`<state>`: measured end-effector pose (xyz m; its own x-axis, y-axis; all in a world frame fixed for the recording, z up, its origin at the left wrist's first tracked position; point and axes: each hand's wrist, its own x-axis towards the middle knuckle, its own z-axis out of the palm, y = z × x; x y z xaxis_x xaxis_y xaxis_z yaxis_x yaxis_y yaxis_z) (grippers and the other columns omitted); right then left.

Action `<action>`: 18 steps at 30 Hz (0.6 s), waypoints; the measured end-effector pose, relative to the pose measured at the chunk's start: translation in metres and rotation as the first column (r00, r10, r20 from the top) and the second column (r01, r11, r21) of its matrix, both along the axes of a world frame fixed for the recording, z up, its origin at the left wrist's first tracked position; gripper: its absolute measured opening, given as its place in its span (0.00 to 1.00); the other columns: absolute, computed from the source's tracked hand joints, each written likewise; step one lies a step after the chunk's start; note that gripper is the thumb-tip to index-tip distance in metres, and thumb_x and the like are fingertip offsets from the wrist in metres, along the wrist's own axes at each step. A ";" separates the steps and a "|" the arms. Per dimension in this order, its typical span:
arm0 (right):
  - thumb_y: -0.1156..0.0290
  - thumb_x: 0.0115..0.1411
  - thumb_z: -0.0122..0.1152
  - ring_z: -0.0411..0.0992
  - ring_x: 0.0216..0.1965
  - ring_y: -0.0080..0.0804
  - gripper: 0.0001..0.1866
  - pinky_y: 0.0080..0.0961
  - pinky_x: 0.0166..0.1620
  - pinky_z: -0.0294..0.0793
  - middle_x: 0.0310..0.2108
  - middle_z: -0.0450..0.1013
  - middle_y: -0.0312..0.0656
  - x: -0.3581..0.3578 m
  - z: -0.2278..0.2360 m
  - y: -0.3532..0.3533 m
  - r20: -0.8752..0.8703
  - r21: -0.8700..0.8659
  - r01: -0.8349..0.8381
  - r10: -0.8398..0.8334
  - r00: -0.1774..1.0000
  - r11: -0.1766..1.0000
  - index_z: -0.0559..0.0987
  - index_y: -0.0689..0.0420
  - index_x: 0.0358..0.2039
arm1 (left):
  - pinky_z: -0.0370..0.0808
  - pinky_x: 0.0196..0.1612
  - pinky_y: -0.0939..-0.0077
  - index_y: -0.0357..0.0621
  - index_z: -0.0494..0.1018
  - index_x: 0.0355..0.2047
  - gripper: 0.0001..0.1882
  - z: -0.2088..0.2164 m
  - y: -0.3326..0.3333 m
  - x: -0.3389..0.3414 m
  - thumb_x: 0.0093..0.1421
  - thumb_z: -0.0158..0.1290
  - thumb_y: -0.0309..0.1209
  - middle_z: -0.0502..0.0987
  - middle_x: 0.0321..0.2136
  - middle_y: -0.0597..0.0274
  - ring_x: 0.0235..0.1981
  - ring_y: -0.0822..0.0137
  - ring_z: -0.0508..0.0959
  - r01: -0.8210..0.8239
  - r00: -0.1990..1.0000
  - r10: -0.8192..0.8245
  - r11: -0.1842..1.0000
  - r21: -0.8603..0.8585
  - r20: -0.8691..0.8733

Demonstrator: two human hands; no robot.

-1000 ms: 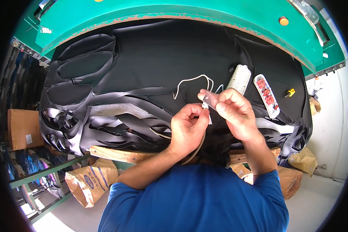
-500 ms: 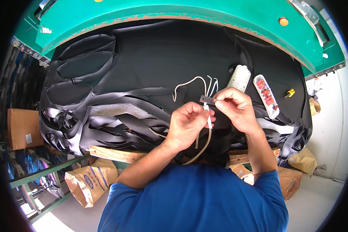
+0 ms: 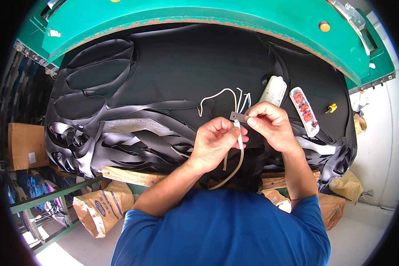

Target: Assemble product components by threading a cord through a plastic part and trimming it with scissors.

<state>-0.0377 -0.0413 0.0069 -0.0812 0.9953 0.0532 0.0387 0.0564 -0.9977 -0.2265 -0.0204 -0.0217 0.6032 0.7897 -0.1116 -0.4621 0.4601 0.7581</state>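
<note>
My left hand point(image 3: 215, 144) pinches a white electrical cable point(image 3: 240, 137) whose sheath is split into several thin wires point(image 3: 224, 91) at the far end. Between the thumb and fingers of my right hand point(image 3: 270, 125) is a small flat metal blade point(image 3: 238, 116), held across the cable just beyond my left fingertips. The blade appears to touch the cable. From my left hand the cable curves down toward my body. Beyond my right hand lie a white power strip cover point(image 3: 274, 90) and an elongated white power strip housing point(image 3: 309, 123) with red parts inside.
Black sheet material point(image 3: 181, 66) covers the table, with cut strips heaped along its near edge. A yellow screwdriver point(image 3: 332, 107) lies at the right. A green machine beam point(image 3: 186, 12) spans the far side. Cardboard box point(image 3: 29, 146) and paper sacks point(image 3: 104, 208) stand around.
Both hands stay nearly in place. The blade has shifted very slightly at the cable, and the held piece of cable tilts a little differently.
</note>
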 end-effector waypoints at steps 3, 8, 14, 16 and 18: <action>0.76 0.59 0.60 0.67 0.32 0.14 0.03 0.13 0.36 0.68 0.29 0.71 0.31 0.005 0.000 0.000 0.039 -0.027 -0.005 0.006 0.999 1.000 0.76 0.61 0.33 | 0.81 0.38 0.68 0.37 0.69 0.30 0.04 -0.001 0.001 0.001 0.63 0.48 0.24 0.77 0.36 0.51 0.35 0.62 0.80 0.003 1.000 -0.003 1.000 -0.004 0.014; 0.75 0.59 0.61 0.66 0.31 0.12 0.03 0.12 0.34 0.67 0.28 0.70 0.30 0.006 0.004 -0.001 0.020 -0.071 -0.020 0.022 1.000 0.997 0.76 0.61 0.32 | 0.81 0.38 0.69 0.37 0.69 0.30 0.04 -0.002 0.001 0.001 0.63 0.48 0.23 0.77 0.36 0.51 0.35 0.63 0.80 0.007 1.000 -0.007 1.000 -0.001 0.026; 0.75 0.59 0.60 0.67 0.30 0.12 0.04 0.11 0.34 0.67 0.27 0.70 0.30 0.005 0.003 -0.003 -0.036 -0.112 -0.036 0.032 0.999 0.993 0.76 0.61 0.32 | 0.81 0.37 0.71 0.36 0.69 0.31 0.03 -0.003 0.000 0.001 0.63 0.48 0.22 0.77 0.35 0.52 0.35 0.64 0.80 -0.011 1.000 0.011 0.999 0.037 0.002; 0.75 0.59 0.60 0.67 0.30 0.13 0.04 0.12 0.34 0.67 0.27 0.71 0.31 0.004 0.003 -0.003 -0.065 -0.118 -0.044 0.037 0.997 0.992 0.76 0.61 0.32 | 0.81 0.37 0.71 0.36 0.69 0.32 0.03 -0.003 -0.002 0.002 0.63 0.48 0.22 0.77 0.34 0.53 0.35 0.65 0.79 0.000 1.000 0.000 0.999 0.041 -0.003; 0.76 0.60 0.59 0.70 0.31 0.16 0.04 0.14 0.35 0.70 0.28 0.72 0.33 0.002 0.005 -0.004 -0.108 -0.132 -0.072 0.058 0.992 0.989 0.75 0.62 0.33 | 0.80 0.38 0.71 0.36 0.69 0.32 0.03 -0.004 -0.002 0.003 0.63 0.48 0.22 0.77 0.34 0.53 0.35 0.65 0.79 0.013 1.000 -0.013 0.999 0.046 -0.003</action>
